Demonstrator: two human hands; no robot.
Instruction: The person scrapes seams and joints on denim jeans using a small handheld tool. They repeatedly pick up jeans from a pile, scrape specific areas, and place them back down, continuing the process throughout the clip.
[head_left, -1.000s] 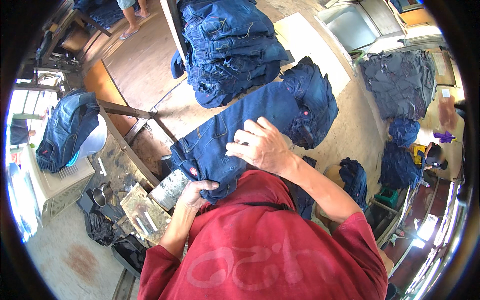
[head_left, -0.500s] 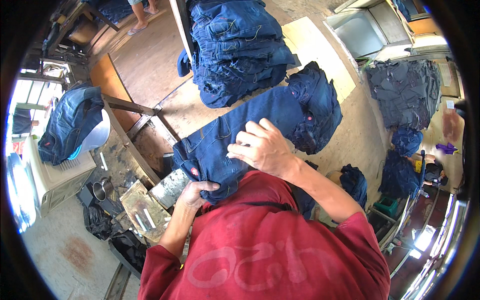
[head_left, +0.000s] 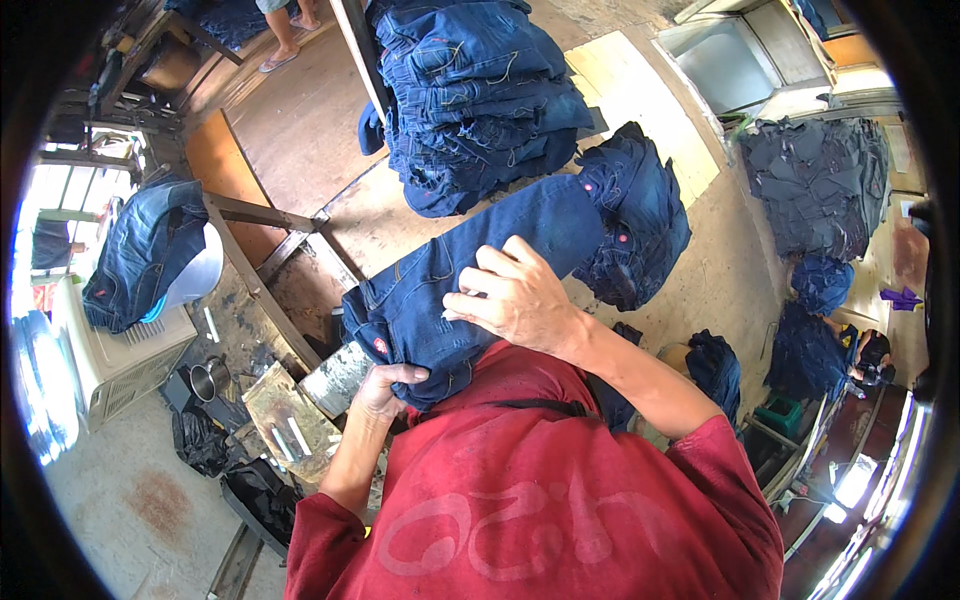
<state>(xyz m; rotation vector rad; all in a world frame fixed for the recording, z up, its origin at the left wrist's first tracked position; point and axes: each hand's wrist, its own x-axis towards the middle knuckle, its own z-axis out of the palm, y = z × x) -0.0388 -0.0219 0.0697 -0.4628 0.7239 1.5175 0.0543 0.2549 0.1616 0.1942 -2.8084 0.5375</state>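
A pair of dark blue jeans (head_left: 520, 225) lies lengthwise in front of me, with faded patches, a red round tag and its upper part toward me. My left hand (head_left: 380, 390) grips the near left end, thumb on top and fingers tucked under the cloth. Over the middle of the jeans is my right hand (head_left: 522, 305), closed with its fingertips pinched together close to the denim. A small pale spot shows at those fingertips; what it is, I cannot make out. Another bunched pair of jeans (head_left: 645, 235) lies against the far right end.
A tall stack of folded jeans (head_left: 475, 110) stands just beyond. At left are a wooden board (head_left: 290, 410) with white sticks on it, a metal cup (head_left: 208, 378) and jeans (head_left: 145, 250) over a beige appliance (head_left: 130, 345). Dark garments (head_left: 815, 190) are piled at right. A person's legs (head_left: 282, 35) show far left.
My right hand has shifted slightly left over the denim, still pinched. My left hand keeps its grip on the jeans, which have hardly moved.
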